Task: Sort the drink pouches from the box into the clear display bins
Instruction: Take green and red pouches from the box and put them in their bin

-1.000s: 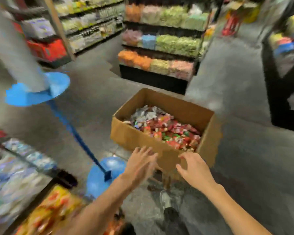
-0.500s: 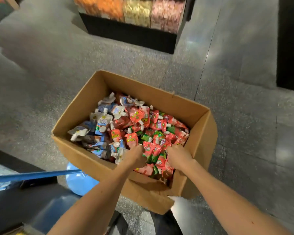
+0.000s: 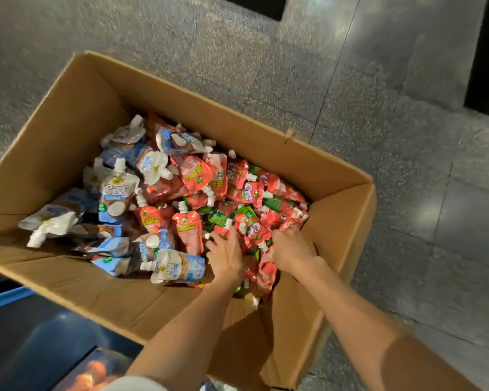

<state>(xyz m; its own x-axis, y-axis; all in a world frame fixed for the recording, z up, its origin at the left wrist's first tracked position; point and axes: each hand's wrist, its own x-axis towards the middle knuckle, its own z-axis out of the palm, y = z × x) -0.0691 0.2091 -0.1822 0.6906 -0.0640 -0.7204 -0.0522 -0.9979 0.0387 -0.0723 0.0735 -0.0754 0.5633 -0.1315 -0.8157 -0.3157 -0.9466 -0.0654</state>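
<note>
An open cardboard box [image 3: 266, 153] stands on the floor, filled with spouted drink pouches. Blue-and-white pouches [image 3: 116, 193] lie on its left side. Red pouches [image 3: 201, 176] fill the middle, and red-and-green pouches [image 3: 249, 221] lie to the right. My left hand [image 3: 226, 255] rests on the red pouches near the front with its fingers spread. My right hand [image 3: 292, 251] is beside it by the box's right wall, its fingers curled down into the pile and hidden there. No clear display bin is in view.
Grey speckled floor tiles [image 3: 364, 80] surround the box. A dark fixture base [image 3: 486, 66] stands at the far right. A blue bar [image 3: 3, 300] and a dark shelf [image 3: 40, 348] lie at the lower left, close to the box's near wall.
My view has tilted down from the shop aisle onto the box. Both hands have moved from the box's near rim down into the red pouches.
</note>
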